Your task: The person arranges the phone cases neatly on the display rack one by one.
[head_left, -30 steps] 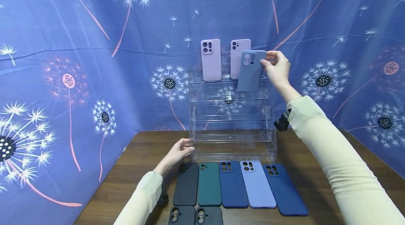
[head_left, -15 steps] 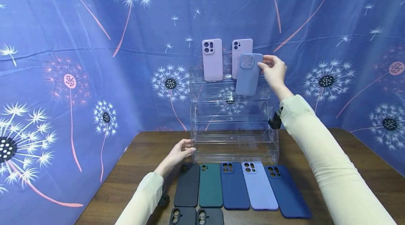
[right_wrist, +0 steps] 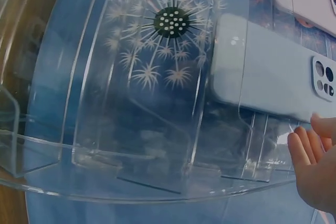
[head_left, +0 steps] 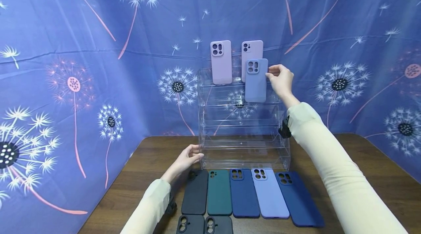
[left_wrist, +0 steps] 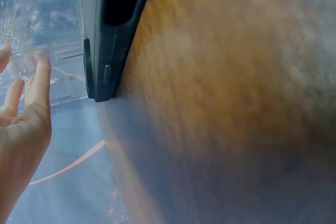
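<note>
My right hand [head_left: 281,80] pinches the right edge of a light blue phone case [head_left: 256,82], thumb tip at its side. That case stands upright on the second tier of a clear stepped display stand [head_left: 241,163], overlapping a pale pink phone case [head_left: 252,49] behind it. In the right wrist view the thumb meets the edge of the light blue case [right_wrist: 273,72], other fingers beside it. Another pale pink phone case [head_left: 221,67] stands on the top tier at left. My left hand [head_left: 184,159] rests with fairly straight fingers against the stand's lower left side.
On the wooden table [head_left: 138,168], in front of the stand, lie a black case [head_left: 194,193], a green case [head_left: 219,193], a dark blue case [head_left: 244,195], a periwinkle case [head_left: 270,195], another dark blue case [head_left: 300,201] and two dark cases nearer. A dandelion-print cloth [head_left: 148,44] hangs behind.
My right hand has moved down and left with the light blue case, from above the stand to upright on the second tier. My left hand has stayed at the stand's side.
</note>
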`<action>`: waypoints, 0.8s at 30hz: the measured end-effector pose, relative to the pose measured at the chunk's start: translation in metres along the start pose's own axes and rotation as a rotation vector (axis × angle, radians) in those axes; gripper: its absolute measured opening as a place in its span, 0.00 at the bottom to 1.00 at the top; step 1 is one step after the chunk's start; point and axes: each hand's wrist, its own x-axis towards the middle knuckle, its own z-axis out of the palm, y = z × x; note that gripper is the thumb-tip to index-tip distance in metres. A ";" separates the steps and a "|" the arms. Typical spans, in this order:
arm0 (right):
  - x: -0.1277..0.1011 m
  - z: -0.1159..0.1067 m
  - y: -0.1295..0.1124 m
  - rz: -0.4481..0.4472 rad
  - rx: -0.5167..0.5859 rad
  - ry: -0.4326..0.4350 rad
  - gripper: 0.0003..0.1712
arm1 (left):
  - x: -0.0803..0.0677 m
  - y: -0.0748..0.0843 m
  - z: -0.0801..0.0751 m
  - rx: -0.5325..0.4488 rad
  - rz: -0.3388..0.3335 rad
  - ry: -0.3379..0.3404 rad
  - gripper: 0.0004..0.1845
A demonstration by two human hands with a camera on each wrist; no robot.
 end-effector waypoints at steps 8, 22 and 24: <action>-0.009 -0.006 0.009 -0.037 -0.033 -0.107 0.17 | 0.012 -0.023 -0.004 0.004 -0.006 0.018 0.29; -0.022 -0.019 0.012 -0.063 0.004 -0.120 0.19 | -0.003 0.003 0.002 0.000 -0.003 0.014 0.25; -0.024 -0.022 0.011 -0.069 0.008 -0.127 0.20 | -0.003 0.003 0.003 -0.016 0.003 0.020 0.25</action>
